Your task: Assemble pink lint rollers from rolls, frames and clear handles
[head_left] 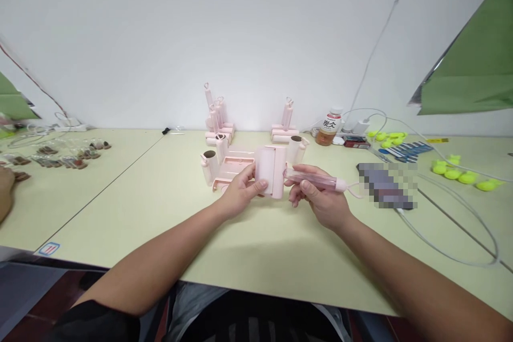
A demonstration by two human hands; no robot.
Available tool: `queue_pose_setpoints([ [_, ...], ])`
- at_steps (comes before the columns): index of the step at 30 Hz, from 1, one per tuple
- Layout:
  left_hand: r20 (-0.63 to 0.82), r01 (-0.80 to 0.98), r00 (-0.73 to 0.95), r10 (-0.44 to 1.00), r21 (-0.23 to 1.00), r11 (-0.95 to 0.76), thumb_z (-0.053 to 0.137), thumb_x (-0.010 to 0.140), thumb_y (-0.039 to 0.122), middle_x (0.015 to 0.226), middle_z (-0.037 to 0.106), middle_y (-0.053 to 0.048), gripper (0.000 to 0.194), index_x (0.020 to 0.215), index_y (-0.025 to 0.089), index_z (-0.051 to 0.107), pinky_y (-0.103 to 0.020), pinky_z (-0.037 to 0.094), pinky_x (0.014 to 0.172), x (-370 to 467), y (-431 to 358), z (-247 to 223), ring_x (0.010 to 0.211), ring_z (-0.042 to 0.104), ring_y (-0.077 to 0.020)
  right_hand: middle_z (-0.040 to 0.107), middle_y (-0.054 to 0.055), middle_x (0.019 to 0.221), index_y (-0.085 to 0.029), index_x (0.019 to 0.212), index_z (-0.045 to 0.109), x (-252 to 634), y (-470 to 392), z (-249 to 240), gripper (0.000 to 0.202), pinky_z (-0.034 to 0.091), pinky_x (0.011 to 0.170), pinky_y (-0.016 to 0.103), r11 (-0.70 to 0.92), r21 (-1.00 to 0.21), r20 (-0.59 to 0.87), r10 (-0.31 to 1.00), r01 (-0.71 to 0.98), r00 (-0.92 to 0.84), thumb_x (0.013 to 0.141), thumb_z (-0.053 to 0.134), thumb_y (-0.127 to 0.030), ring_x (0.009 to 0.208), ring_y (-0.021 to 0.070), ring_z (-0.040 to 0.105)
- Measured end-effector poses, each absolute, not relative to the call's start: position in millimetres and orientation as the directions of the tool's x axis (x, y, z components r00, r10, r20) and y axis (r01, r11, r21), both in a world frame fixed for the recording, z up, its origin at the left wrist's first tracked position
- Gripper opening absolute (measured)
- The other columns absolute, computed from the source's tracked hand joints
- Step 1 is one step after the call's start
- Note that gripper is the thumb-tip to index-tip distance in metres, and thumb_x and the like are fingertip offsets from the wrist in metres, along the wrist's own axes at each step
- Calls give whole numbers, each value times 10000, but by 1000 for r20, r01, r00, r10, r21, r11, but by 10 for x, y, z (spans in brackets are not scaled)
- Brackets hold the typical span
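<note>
My left hand is closed on the pink head of a lint roller with a white roll in it, thumb on the front. My right hand grips a translucent pink handle lying sideways, a pale loop of cord at its outer end. The handle's inner end is right by the head; whether the two are joined I cannot tell. Behind my left hand lie open pink casing parts. Rolls with brown cores, such as one roll, stand on both sides.
Pink lint rollers stand along the wall, in a left group and a right group. To the right are a bottle, a phone with a white cable and several yellow-green pieces. Small bagged items and another person's hand are left.
</note>
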State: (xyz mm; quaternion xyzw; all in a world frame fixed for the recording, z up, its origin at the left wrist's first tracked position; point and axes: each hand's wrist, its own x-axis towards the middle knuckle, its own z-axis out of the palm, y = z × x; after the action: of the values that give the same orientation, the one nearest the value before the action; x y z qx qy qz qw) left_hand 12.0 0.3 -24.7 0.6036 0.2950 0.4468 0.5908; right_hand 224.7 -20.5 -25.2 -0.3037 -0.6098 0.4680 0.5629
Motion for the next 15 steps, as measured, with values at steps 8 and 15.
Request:
queue_pose_setpoints([
  [8, -52, -342, 304, 951, 926, 160, 689, 770, 533, 737, 635, -43, 433, 916, 135, 604, -244, 493, 542, 163, 29, -252, 605, 616, -141, 699, 17, 800, -257, 1232, 526, 2312, -250, 29, 467, 518, 438, 313, 589, -808, 590, 806, -37, -56, 847, 689, -466, 476, 139, 589],
  [15, -153, -442, 285, 946, 855, 271, 379, 911, 668, 697, 629, -57, 598, 934, 118, 612, -226, 439, 453, 63, 131, -123, 511, 591, -124, 573, -34, 589, -209, 877, 640, 2181, -48, 537, 270, 499, 434, 276, 664, -702, 683, 730, 257, -19, 815, 713, -462, 451, 121, 556],
])
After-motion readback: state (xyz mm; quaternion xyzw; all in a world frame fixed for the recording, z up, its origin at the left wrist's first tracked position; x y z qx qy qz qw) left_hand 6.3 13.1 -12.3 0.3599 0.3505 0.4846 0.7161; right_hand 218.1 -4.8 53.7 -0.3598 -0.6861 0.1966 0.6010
